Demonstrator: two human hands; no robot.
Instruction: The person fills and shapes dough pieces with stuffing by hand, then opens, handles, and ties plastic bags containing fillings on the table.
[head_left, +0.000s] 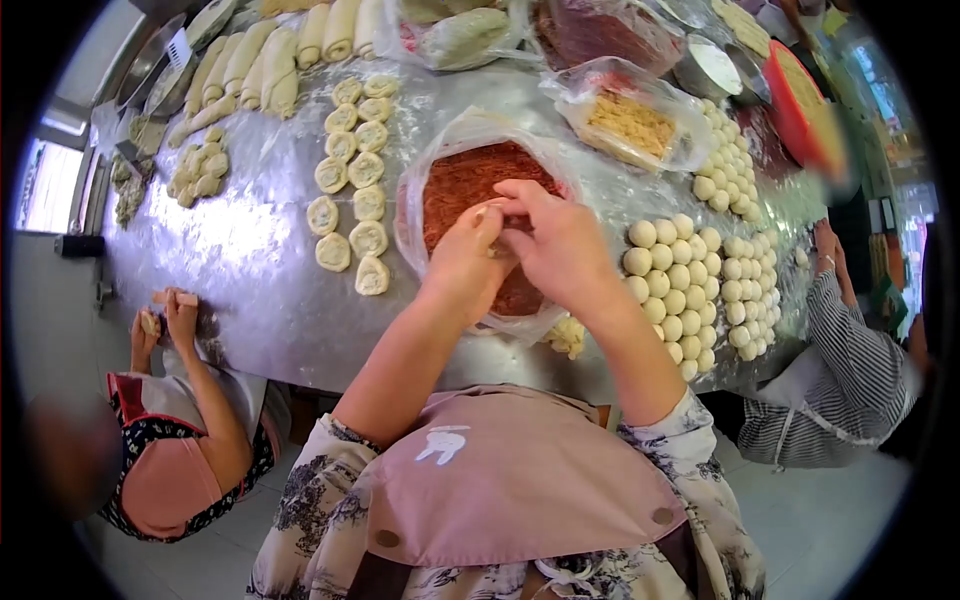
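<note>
Left hand (468, 258) and right hand (562, 245) meet, fingers curled, any pinched item hidden, blocking part of the red-brown filling (455, 188) beneath.

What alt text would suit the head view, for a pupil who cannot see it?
A person's left hand and right hand meet above a bag of red-brown filling on a metal table. Dough rounds lie left of the bag and dough balls right of it. A co-worker is at each side.
</note>
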